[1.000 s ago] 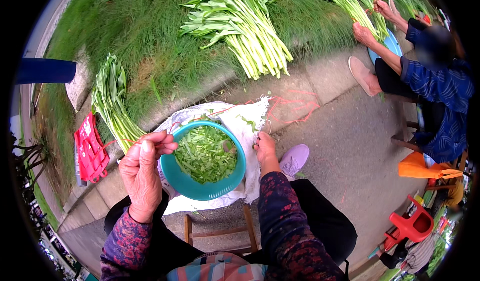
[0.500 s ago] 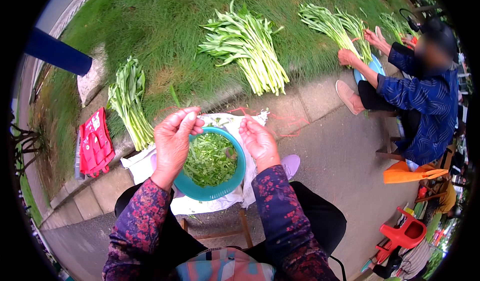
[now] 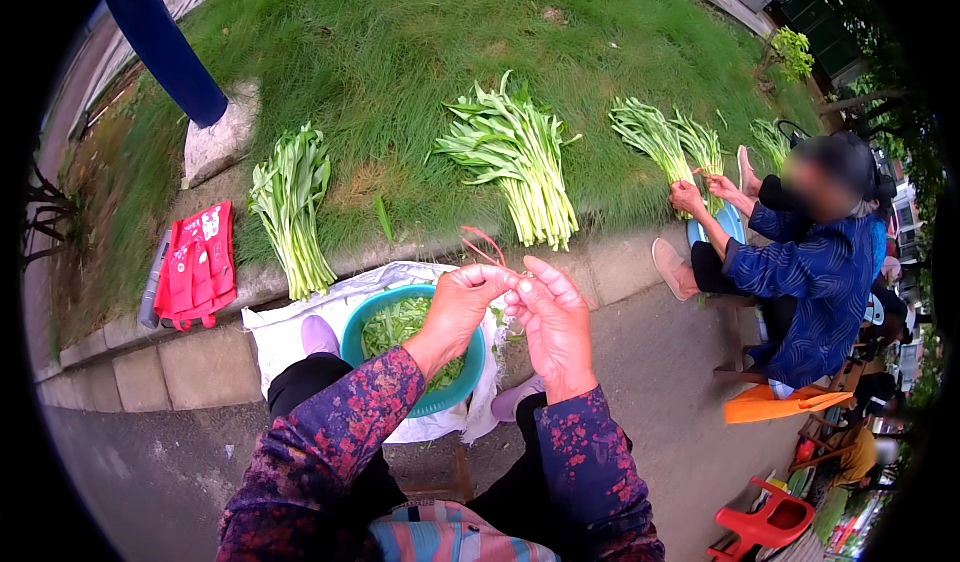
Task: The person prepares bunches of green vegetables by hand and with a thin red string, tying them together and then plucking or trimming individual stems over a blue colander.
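Pinching red string [image 3: 497, 247] in the left hand [image 3: 455, 312] against the right hand [image 3: 555, 332], probably for fine control; cannot tell the latter's grip. Below, teal basin [image 3: 352, 340] of chopped greens [image 3: 388, 330] on white sack [image 3: 281, 325], perhaps against dirt. Beyond, leafy stalks [image 3: 515, 167], butts nearest, presumably for reach.

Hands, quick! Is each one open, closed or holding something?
Left hand: closed, pinching the red string.
Right hand: against the left; can't tell whether it's gripping string too.

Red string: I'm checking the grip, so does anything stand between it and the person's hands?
Nothing visible does: the red string loops up at the left hand, with the right hand close against that hand.
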### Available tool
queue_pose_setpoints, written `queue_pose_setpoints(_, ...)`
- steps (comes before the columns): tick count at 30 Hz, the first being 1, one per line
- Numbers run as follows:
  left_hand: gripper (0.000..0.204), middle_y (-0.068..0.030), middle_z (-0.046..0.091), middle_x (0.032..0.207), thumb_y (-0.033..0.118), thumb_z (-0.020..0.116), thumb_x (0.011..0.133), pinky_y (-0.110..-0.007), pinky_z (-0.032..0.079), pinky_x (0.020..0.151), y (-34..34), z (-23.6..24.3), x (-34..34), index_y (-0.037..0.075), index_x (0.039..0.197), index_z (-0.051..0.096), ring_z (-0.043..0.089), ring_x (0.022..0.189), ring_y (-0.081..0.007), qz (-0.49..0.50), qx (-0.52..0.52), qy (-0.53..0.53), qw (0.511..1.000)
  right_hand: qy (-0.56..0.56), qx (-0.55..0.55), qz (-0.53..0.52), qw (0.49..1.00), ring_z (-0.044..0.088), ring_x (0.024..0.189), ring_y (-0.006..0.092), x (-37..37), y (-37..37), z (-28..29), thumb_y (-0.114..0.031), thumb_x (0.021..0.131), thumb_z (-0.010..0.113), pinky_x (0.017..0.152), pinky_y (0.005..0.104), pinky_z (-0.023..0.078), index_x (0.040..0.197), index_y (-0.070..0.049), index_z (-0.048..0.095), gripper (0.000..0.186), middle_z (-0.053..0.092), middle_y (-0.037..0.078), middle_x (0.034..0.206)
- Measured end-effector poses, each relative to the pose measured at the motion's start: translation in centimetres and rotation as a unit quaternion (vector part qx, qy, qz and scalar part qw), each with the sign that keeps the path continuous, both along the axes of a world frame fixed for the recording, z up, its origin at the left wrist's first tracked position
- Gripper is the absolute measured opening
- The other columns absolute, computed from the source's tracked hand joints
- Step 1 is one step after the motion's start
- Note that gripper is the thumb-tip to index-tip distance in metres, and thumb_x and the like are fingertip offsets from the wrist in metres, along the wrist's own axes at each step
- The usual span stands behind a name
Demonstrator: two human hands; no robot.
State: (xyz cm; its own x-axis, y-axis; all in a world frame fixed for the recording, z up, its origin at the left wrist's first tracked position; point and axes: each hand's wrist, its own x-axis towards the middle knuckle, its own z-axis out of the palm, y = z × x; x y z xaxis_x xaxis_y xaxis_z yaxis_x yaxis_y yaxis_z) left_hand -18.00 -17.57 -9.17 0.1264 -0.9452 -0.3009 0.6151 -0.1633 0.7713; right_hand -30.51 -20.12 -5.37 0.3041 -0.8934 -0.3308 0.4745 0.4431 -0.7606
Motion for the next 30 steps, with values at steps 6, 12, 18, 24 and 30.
queue_pose_setpoints(6, 0.016, -0.0057, 0.067, 0.088, 0.009, 0.064, 0.085, -0.025, 0.047, 0.077, 0.0, -0.3, 0.8, 0.0, 0.097, 0.068, 0.059, 0.08, -0.0103, 0.016, -0.013, -0.091, 0.996, 0.063, 0.002, 0.01, 0.998, 0.063, 0.074, 0.0154, 0.2, -1.5, -0.3, -0.004, 0.086, 0.06, 0.065, 0.0273, 0.052, 0.108, 0.002, 0.055, 0.023, 0.066, 0.013, 0.091)
queue_pose_setpoints(12, 0.017, -0.0054, 0.067, 0.092, 0.011, 0.062, 0.087, -0.026, 0.048, 0.08, -0.1, -0.1, 0.5, 0.0, 0.099, 0.067, 0.06, 0.085, -0.0101, -0.013, 0.008, -0.12, 0.993, 0.136, -0.044, 0.053, 0.988, 0.063, 0.069, 0.0139, -0.4, -1.9, -0.6, -0.008, 0.086, 0.062, 0.063, 0.0246, 0.052, 0.099, 0.001, 0.059, 0.016, 0.067, 0.01, 0.085)
queue_pose_setpoints(18, 0.016, -0.0036, 0.066, 0.09, 0.011, 0.059, 0.089, -0.026, 0.048, 0.079, 0.2, -0.1, -0.2, 0.0, 0.098, 0.066, 0.059, 0.084, -0.0104, -0.051, -0.033, -0.158, 0.986, 0.15, -0.052, 0.05, 0.986, 0.061, 0.066, 0.0117, -0.9, -1.7, -0.4, -0.007, 0.086, 0.062, 0.059, 0.0231, 0.05, 0.097, 0.002, 0.06, 0.014, 0.067, 0.009, 0.081)
queue_pose_setpoints(24, 0.016, -0.0063, 0.064, 0.086, 0.009, 0.058, 0.088, -0.026, 0.046, 0.078, 0.2, -0.4, -0.1, 0.0, 0.099, 0.067, 0.057, 0.082, -0.0112, -0.027, -0.096, -0.227, 0.969, 0.153, -0.053, 0.059, 0.985, 0.059, 0.064, 0.0105, -1.0, -1.8, -0.3, -0.007, 0.086, 0.062, 0.056, 0.0223, 0.048, 0.095, 0.002, 0.06, 0.013, 0.065, 0.007, 0.077)
queue_pose_setpoints(30, 0.019, -0.0045, 0.062, 0.092, 0.011, 0.061, 0.088, -0.025, 0.047, 0.078, 0.2, -0.1, 0.0, 0.001, 0.103, 0.067, 0.057, 0.083, -0.0117, -0.044, -0.067, -0.22, 0.972, 0.225, -0.097, 0.046, 0.968, 0.058, 0.063, 0.0101, -1.0, -1.7, -0.6, -0.007, 0.087, 0.061, 0.056, 0.0226, 0.048, 0.091, 0.002, 0.059, 0.009, 0.064, 0.006, 0.077)
